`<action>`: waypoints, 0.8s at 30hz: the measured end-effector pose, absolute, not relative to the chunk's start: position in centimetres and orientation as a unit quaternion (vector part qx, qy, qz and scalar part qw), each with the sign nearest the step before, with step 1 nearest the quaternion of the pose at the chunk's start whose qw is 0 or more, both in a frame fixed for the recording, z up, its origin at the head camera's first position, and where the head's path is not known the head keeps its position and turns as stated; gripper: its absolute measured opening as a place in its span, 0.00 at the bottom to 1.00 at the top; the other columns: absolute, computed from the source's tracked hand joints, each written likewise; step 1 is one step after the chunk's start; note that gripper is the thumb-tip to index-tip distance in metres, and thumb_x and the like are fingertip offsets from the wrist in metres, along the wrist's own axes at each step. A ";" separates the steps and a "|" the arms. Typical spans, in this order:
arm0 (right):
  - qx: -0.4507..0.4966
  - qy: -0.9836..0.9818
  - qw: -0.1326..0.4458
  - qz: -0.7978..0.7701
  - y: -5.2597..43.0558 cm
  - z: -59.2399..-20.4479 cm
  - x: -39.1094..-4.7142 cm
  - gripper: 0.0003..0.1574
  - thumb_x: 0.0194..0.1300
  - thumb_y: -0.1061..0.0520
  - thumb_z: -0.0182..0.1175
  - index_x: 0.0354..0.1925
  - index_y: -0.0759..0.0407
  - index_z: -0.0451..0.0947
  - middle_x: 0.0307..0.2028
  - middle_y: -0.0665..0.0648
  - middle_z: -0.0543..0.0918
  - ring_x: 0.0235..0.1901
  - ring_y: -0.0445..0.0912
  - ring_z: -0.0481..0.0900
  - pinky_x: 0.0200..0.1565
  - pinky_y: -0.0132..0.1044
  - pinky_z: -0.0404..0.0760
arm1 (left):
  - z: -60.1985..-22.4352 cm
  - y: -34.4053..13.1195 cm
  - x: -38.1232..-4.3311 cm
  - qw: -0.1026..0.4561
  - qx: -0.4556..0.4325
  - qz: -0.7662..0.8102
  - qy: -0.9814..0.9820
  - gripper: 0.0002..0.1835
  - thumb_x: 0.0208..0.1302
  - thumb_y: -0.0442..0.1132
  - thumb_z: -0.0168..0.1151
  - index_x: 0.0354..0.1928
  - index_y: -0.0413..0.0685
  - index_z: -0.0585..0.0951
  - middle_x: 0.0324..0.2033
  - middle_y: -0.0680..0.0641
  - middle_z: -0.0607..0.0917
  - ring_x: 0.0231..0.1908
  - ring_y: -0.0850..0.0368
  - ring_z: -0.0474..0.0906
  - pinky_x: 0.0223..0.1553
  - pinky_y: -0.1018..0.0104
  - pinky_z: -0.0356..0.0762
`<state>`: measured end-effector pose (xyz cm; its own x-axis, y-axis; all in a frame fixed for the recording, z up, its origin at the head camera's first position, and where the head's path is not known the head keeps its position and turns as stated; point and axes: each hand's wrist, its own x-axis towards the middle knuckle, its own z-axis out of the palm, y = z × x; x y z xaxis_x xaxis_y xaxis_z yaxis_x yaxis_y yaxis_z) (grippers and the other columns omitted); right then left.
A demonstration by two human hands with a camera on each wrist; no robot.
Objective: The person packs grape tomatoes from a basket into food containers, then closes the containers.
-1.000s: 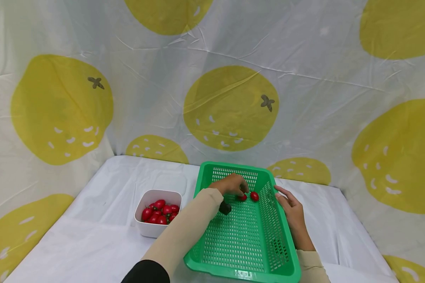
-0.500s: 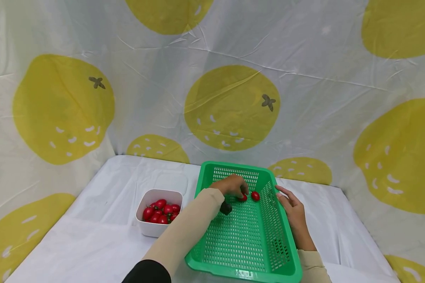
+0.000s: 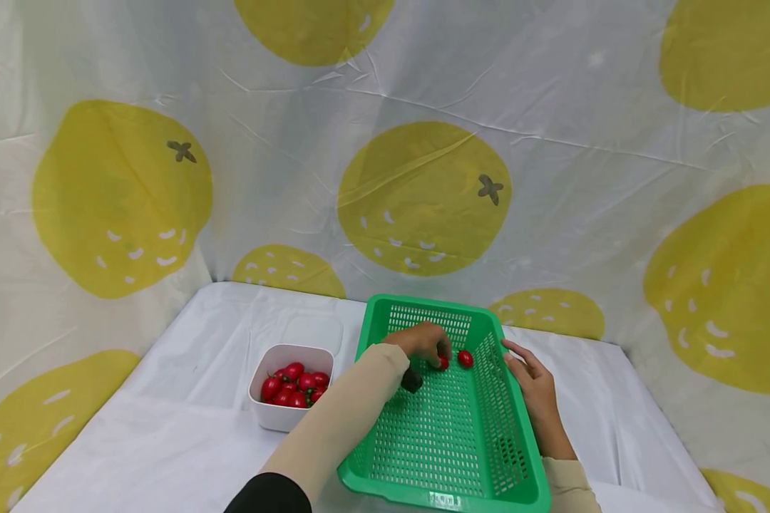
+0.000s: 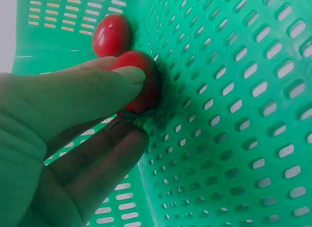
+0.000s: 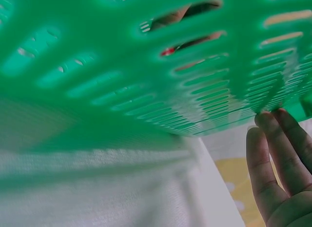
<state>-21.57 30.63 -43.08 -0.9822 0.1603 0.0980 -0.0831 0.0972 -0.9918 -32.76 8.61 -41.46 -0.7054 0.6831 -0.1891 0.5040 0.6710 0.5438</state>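
Inside the green perforated basket (image 3: pixel 433 442), my left hand (image 3: pixel 423 340) pinches a red cherry tomato (image 4: pixel 146 85) between thumb and fingers. The tomato's green calyx points toward the lower fingers in the left wrist view, and it lies close to the perforated surface. A second cherry tomato (image 3: pixel 465 358) lies in the basket just right of that hand. On the basket's right side, my right hand (image 3: pixel 537 394) touches the rim from outside. Its fingers (image 5: pixel 270 154) look fairly straight against the green plastic in the right wrist view.
Left of the basket stands a white square container (image 3: pixel 280 419) with several cherry tomatoes (image 3: pixel 297 385) in it. Behind it lies a pale, flat lid-like piece (image 3: pixel 312 333). White cloth (image 3: pixel 186 427) covers the table, and a lemon-print curtain (image 3: pixel 282 157) hangs behind.
The left hand's fingers have settled lower around the tomato, which is more covered now. The right hand stays at the rim. The whole head view has shifted slightly.
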 end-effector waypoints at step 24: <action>-0.030 -0.738 0.098 0.667 30.4 -43.0 -21.5 0.28 0.70 0.50 0.57 0.64 0.60 0.71 0.41 0.46 0.86 0.30 0.43 0.84 0.30 0.36 0.83 | -40.7 8.6 -33.4 0.174 0.362 0.253 0.880 0.13 0.60 0.35 0.67 0.47 0.52 0.86 0.41 0.56 0.84 0.44 0.63 0.78 0.42 0.72 0.76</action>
